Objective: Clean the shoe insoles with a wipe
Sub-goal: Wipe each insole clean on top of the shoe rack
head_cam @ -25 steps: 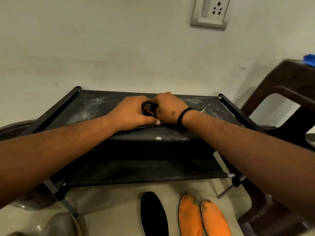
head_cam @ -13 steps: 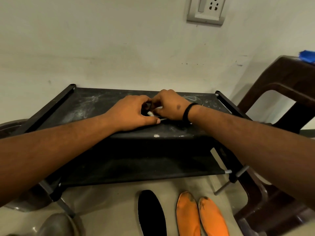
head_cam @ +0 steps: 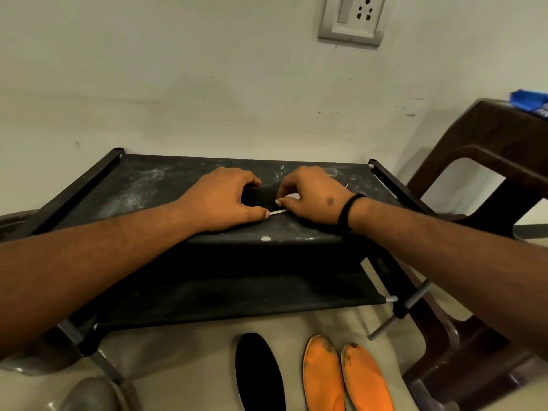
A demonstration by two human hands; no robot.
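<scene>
The black insole (head_cam: 264, 200) I am working on lies flat on the top shelf of the black fabric shoe rack (head_cam: 142, 188), mostly hidden between my two hands. My left hand (head_cam: 221, 200) holds its near end down, fingers and thumb curled around the edge, while my right hand (head_cam: 311, 197) pinches a small white wipe (head_cam: 292, 196) against it; only a sliver of the wipe shows, and a thin pale strip (head_cam: 278, 212) by my thumbs may be its edge or the insole's rim, I cannot tell which. To do this well I judge I should keep the left hand pressing firmly so the insole does not slide on the dusty fabric, and draw the wipe in long strokes from one end to the other instead of scrubbing one spot. Another dark insole (head_cam: 338, 178) peeks out behind my right hand. On the floor below wait a black insole (head_cam: 259, 375) and two orange insoles (head_cam: 347, 381), their toes visibly soiled. A brown plastic chair (head_cam: 489, 161) stands close on my right with something blue (head_cam: 530, 102) on it, crowding my elbow a little. A wall socket (head_cam: 353, 19) sits above.
</scene>
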